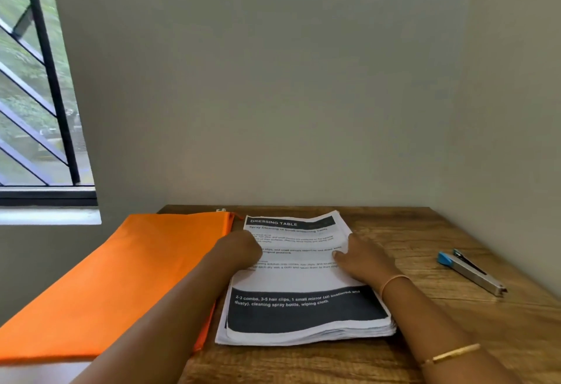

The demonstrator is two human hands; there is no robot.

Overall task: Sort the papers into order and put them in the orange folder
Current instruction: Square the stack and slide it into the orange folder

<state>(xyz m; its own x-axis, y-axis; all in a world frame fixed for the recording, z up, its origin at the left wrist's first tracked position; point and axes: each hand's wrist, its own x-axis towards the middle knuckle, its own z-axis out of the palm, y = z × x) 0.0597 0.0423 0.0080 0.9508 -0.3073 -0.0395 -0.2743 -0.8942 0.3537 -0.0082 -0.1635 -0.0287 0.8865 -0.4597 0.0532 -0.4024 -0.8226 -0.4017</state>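
A thick stack of printed papers [300, 280] lies on the wooden table [425, 238]; its top sheet is headed "DRESSING TABLE" and has a dark band near its bottom. My left hand [243, 248] rests on the stack's left edge with its fingers curled under, so I cannot see whether they grip any sheets. My right hand [359, 259] lies on the right edge, thumb pressed flat on the top sheet. The orange folder [127, 280] lies flat to the left of the stack, overhanging the table's left side.
A silver stapler with a blue end [470, 271] lies at the right of the table. Walls close off the table at the back and the right. A barred window [36, 95] is at the far left.
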